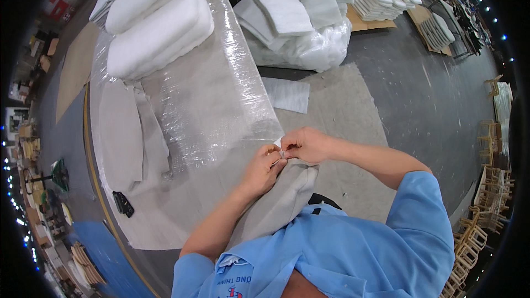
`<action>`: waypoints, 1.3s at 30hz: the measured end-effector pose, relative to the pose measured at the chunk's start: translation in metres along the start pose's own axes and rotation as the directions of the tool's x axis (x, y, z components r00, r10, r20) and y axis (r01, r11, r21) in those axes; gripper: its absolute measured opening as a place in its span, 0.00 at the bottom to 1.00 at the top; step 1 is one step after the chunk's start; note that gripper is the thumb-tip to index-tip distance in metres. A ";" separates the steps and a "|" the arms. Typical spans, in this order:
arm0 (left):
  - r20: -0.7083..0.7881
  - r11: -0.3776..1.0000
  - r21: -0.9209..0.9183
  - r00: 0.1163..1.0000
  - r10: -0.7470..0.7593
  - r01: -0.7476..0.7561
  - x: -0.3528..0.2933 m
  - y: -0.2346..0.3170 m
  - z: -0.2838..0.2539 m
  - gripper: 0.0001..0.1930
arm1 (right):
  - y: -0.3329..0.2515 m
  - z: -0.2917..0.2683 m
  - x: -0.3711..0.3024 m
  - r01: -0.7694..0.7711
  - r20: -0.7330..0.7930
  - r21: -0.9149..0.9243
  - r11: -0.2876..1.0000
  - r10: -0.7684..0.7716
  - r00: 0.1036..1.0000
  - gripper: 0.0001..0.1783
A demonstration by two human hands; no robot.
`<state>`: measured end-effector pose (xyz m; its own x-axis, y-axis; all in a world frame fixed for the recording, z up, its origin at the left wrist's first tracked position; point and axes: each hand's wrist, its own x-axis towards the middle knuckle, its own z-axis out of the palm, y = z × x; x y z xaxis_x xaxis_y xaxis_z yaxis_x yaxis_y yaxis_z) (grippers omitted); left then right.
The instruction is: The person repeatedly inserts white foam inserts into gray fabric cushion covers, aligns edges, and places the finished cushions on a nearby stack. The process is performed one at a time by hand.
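In the head view, the left hand and right hand nearly meet, fingertips of both pinched on the top end of a grey fabric cover, which hangs below them toward the person's body. Left of the hands, on the plastic-covered bench, lie flat grey fabric pieces; farther beyond them, white padded cushions.

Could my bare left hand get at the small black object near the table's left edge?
Probably yes: only flat grey sheet shows between the left hand and the small black object, though that hand would first have to release the soft grey fabric piece.
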<state>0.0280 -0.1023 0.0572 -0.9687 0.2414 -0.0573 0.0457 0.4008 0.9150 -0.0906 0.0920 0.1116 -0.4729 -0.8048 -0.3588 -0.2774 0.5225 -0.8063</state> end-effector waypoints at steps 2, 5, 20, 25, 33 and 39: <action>-0.044 1.000 0.006 0.999 -0.011 0.011 0.004 -0.008 0.012 0.09 | 0.009 0.001 0.002 -0.051 -0.027 0.041 0.998 0.052 0.998 0.07; -0.041 0.999 -0.021 0.998 -0.048 0.047 0.013 -0.014 0.022 0.09 | 0.026 0.006 0.002 -0.068 -0.083 0.060 0.996 0.073 0.994 0.08; -0.034 0.977 0.170 0.991 -0.126 0.130 0.039 -0.020 0.032 0.12 | 0.075 0.025 0.008 -0.294 -0.078 0.311 0.904 0.333 0.940 0.10; -0.031 0.976 0.162 0.989 -0.142 0.145 0.045 -0.032 0.028 0.13 | 0.079 0.023 0.024 -0.294 -0.079 0.322 0.900 0.336 0.939 0.10; -0.092 0.980 0.147 0.988 -0.121 0.134 0.045 -0.075 0.017 0.13 | 0.102 0.032 0.074 -0.288 0.023 0.463 0.838 0.313 0.949 0.05; 0.092 0.835 -0.447 0.945 -0.313 0.320 0.019 -0.060 -0.006 0.13 | 0.099 0.016 0.126 -0.389 0.252 0.423 0.819 0.306 0.918 0.09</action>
<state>0.0050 -0.1270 0.0040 -0.9077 0.1838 -0.3772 -0.3809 0.0166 0.9245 -0.1638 0.0381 -0.0210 -0.3084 -0.6502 -0.6944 0.3106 0.6211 -0.7195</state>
